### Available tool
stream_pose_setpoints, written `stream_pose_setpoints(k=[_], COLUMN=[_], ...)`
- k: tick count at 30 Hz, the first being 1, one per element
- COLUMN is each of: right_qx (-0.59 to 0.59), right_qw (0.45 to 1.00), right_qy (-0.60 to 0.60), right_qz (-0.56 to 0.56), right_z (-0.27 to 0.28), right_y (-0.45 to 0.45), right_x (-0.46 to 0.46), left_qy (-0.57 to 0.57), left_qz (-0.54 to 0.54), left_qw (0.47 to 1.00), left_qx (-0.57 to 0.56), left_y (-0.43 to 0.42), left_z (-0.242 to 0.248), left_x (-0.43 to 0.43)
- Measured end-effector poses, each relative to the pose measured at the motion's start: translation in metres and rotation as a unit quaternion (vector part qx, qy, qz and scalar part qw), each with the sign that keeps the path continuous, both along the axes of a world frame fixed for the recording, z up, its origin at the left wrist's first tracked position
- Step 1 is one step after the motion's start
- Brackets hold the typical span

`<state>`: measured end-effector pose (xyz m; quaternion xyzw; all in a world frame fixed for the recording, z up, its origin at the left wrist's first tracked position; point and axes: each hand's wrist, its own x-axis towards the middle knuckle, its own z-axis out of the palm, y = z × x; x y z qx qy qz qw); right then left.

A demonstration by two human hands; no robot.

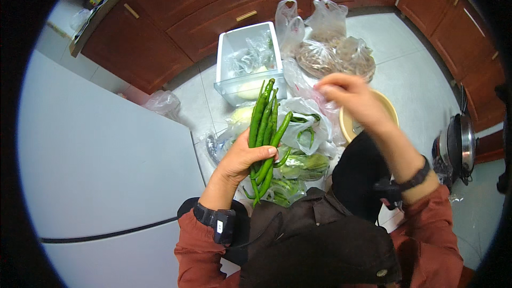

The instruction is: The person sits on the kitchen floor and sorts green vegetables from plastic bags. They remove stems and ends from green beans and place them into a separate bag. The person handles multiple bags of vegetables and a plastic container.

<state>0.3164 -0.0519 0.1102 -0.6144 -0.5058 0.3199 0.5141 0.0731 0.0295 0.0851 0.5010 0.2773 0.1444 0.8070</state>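
A bunch of long green chili peppers [266, 128] is gripped in my left hand [244, 156], thumb across the front. My right hand [346, 96], blurred, is raised above the left rim of a cream plastic basin [392, 110]; its fingers are bent, and whether they pinch anything is unclear. Between my hands lies an open white plastic bag [296, 138] with more green peppers [306, 136] in it. Bagged green vegetables [308, 166] lie on the floor below it. Beyond my left hand stands a clear-fronted refrigerator drawer [250, 86] holding plastic-wrapped produce.
Tied plastic bags of brownish contents [320, 58] lie on the tiled floor at the back. A grey refrigerator [112, 140] fills the left side. Brown wooden cabinets [240, 4] line the back and right. Pans [460, 148] stand at the right.
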Motion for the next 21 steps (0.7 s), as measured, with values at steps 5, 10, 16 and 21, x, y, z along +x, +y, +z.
stream_pose_setpoints(k=[5, 10, 16, 21], right_qx=[-0.133, -0.107, -0.137, -0.144], right_qw=[0.95, 0.949, 0.922, 0.904], right_qy=[0.21, 0.214, 0.301, 0.348], right_qz=[0.19, 0.204, 0.203, 0.201], right_z=[-0.028, -0.055, -0.069, -0.064], right_y=[0.077, 0.097, 0.105, 0.103], right_x=[-0.064, -0.084, -0.081, -0.076], left_qy=[0.011, 0.079, 0.085, 0.068], left_qz=[0.062, 0.11, 0.133, 0.15], left_qw=[0.998, 0.987, 0.987, 0.985], left_qx=[-0.014, 0.084, 0.023, -0.045], left_y=[0.016, 0.025, 0.024, 0.025], left_z=[-0.007, -0.021, -0.025, -0.022], left_x=[-0.021, -0.033, -0.03, -0.023])
